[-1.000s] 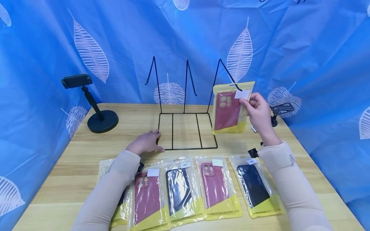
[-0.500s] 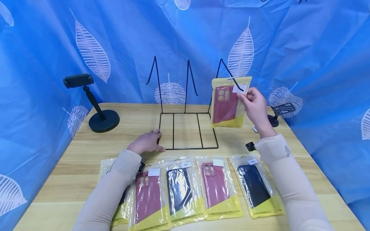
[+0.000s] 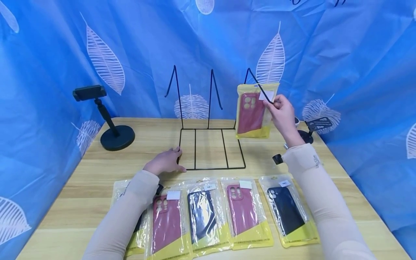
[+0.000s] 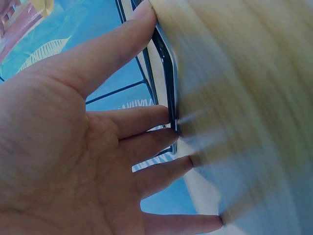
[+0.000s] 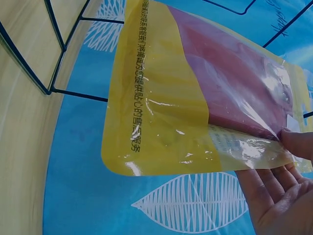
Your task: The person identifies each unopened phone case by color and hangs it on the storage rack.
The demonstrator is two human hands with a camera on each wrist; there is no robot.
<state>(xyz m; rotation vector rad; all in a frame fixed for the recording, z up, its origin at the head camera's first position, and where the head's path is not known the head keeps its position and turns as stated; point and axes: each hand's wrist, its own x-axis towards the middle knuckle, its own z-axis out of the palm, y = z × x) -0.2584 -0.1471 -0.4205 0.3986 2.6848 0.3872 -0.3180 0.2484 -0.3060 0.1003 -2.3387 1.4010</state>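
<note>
The packet (image 3: 255, 110) in the right hand (image 3: 282, 113) is glossy clear plastic with a yellow printed band and a matt maroon case inside. The rack (image 3: 210, 119) under the left hand (image 3: 164, 162) is thin black wire, smooth and painted. The table (image 3: 81, 187) looks like pale wood grain, satin. The backdrop (image 3: 146, 43) is thin, wrinkled blue sheeting with a slight sheen.

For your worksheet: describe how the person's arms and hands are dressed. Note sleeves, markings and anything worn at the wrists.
Both arms wear long, close-fitting beige sleeves. The right sleeve carries small dark lettering near its cuff. A small black device sits at the right wrist. The left hand and right hand are bare, with no gloves.
</note>
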